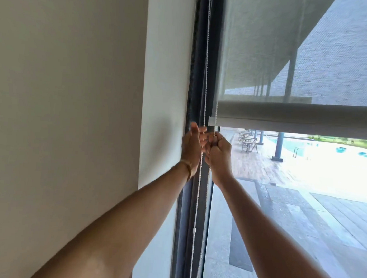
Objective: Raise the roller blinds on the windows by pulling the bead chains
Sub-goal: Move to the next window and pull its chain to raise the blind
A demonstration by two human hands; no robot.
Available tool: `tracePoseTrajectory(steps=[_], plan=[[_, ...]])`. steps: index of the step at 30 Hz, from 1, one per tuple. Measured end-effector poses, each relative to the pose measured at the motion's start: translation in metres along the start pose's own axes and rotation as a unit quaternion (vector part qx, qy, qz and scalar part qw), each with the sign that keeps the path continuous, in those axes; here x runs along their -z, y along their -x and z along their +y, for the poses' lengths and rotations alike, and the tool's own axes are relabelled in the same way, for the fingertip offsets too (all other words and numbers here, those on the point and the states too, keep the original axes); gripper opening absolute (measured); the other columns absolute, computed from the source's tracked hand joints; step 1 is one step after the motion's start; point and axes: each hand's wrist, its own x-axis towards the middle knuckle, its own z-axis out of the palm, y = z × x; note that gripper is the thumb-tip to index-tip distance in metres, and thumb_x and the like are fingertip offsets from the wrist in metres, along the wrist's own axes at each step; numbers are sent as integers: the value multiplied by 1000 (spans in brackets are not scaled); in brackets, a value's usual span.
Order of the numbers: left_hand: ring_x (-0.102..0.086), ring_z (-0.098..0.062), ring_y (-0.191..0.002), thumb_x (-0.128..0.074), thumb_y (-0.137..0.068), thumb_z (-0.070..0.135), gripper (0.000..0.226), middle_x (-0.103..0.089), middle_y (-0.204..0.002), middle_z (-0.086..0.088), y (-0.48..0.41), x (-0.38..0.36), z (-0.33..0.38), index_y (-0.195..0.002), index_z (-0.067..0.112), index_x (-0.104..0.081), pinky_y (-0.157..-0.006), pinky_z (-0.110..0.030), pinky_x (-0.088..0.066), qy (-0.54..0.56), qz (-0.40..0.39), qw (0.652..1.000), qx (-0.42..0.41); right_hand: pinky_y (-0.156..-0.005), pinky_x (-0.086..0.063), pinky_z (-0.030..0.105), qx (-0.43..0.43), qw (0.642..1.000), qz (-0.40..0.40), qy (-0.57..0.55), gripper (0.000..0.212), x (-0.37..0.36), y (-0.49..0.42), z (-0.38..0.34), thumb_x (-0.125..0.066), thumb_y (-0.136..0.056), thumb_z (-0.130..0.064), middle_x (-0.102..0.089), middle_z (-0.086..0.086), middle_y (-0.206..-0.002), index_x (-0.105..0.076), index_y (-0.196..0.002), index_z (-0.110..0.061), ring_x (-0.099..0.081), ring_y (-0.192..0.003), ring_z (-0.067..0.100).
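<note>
Two bare hands meet at the left edge of the window, both raised on outstretched forearms. No brand, label or writing can be read anywhere; some pale marks on a dark paving strip outside are too blurred to make out.

The bead chain point(199, 192) hangs as a white loop along the dark window frame point(197, 75), between the white wall point(167, 74) and the glass. One strand runs up past the top of the view; a second strand shows beside the blind's left end. A small white connector sits on the chain low down, below the forearms.

The roller blind point(278, 48) is a grey see-through mesh covering the upper part of the window. Its bottom rail point(285, 125) lies level, about mid-height, just above the hands. Below the rail the glass is uncovered, showing a terrace, tables and a pool. The chain has free hanging room down the frame; the wall is close on the left and the blind's edge close on the right.

The left hand point(191, 145), with a thin bangle point(188, 167) at the wrist, is partly open, its fingers curled loosely toward the left strand; whether they pinch it I cannot tell. The right hand point(219, 151), a ring point(221, 138) on one finger, is closed in a fist around the right strand, right under the rail's left corner. The hands nearly touch.
</note>
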Motion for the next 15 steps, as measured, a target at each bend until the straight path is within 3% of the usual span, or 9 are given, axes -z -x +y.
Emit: tracePoseTrajectory(steps=[2, 6, 12, 15], plan=[[-63, -27, -99, -18, -98, 47, 64, -65, -115, -19, -12, -6, 23, -125, 0, -51, -74, -26, -50, -14, -5, 1000, -17, -45, -14, 28, 2, 1000, -10, 5, 15, 6, 8, 5, -32, -69, -5, -30, -1, -55, -41, -65, -17, -21, -50, 11], [-64, -22, -79, -22, -98, 48, 61, -66, -91, -11, -30, -23, 63, -120, 0, -53, -71, -34, -54, -28, -15, 998, -46, -38, -13, 19, -18, 999, -28, -31, 20, 13, 23, 4, -27, -60, -2, -22, 1, -59, -35, -66, -20, -15, -49, 9], [-64, -22, -69, -22, -99, 44, 56, -65, -86, -9, -43, -44, 105, -119, 0, -50, -70, -38, -55, -12, -41, 998, -54, -38, -14, 17, -36, 998, -29, -32, 35, 9, 31, 5, -21, -63, 7, -29, -6, -55, -37, -59, -24, -17, -46, 7], [-62, -15, -58, -24, -100, 38, 50, -63, -79, -5, -38, -52, 120, -120, 1, -52, -54, -30, -54, -23, -51, 997, -60, -38, -14, 18, -39, 998, -30, -32, 35, 5, 33, 4, -22, -63, 3, -33, -10, -53, -40, -56, -26, -19, -46, 7]])
